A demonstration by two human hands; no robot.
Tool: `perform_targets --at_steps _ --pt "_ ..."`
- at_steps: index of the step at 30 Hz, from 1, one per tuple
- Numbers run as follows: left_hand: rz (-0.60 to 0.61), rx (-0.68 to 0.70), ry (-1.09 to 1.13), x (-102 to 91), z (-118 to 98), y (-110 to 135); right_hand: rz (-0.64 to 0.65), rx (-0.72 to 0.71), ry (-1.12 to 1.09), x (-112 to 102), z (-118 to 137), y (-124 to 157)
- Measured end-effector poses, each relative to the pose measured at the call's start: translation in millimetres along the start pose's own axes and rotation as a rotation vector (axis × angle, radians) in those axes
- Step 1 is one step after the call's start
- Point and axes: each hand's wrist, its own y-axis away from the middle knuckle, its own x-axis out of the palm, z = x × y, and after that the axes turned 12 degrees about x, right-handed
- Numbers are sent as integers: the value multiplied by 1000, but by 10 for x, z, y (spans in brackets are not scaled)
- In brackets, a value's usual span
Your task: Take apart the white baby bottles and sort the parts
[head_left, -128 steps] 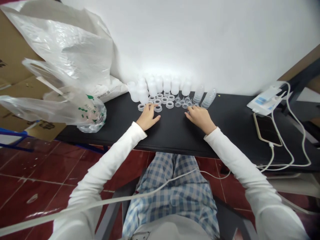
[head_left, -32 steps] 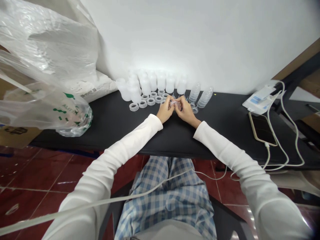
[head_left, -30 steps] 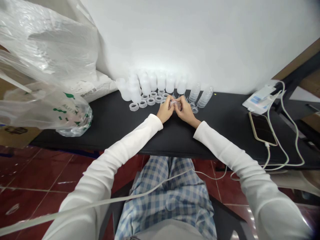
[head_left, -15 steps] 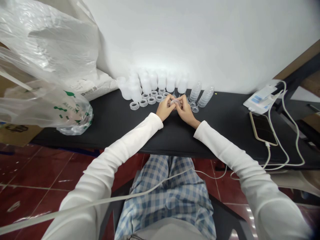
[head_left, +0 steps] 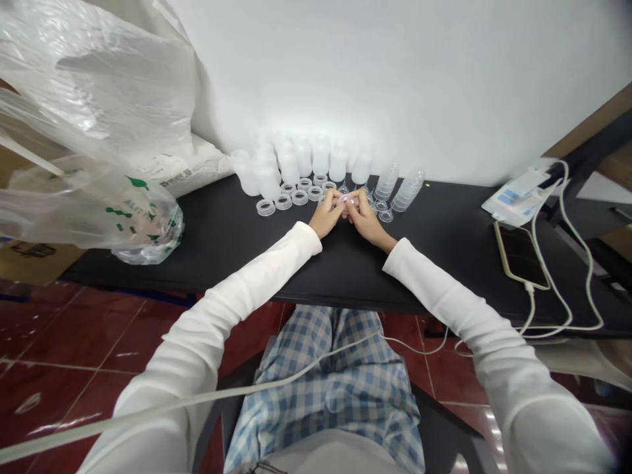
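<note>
My left hand (head_left: 326, 214) and my right hand (head_left: 364, 217) meet above the black table, both closed on a small translucent ring (head_left: 348, 199). The thumbs press at its near side, and fingers cover part of it. Just beyond and to the left lie several translucent screw rings (head_left: 299, 197) in loose rows. Clear bottle nipples (head_left: 386, 215) lie right of my right hand, some hidden behind it. Frosted plastic bottles (head_left: 289, 163) stand in a group behind the rings. Two stacks of clear domed caps (head_left: 409, 191) lean at the right.
A large plastic bag (head_left: 138, 224) with green print hangs over the table's left side, near a white sack (head_left: 197, 164). At the right, a phone (head_left: 521, 255) with a cable lies by a white power strip (head_left: 518, 194). A pale cable (head_left: 296, 375) crosses my lap.
My fingers have shifted slightly around the ring, which shows a little more between the thumbs. The bottles, rings and caps stay where they were.
</note>
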Motion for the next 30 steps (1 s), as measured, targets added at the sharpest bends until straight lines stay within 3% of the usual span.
perform_targets --at_steps 5,13,22,30 --pt "0 -66 32 0 -106 13 -13 -20 40 7 26 12" --pt "-61 -310 158 9 -171 -73 -1 -27 65 -14 -28 -32" --pt "-66 -294 178 19 -167 -47 -75 22 -61 -9 -35 -43" --pt "22 -195 140 9 -150 -35 -96 5 -90 -5 -34 -44"
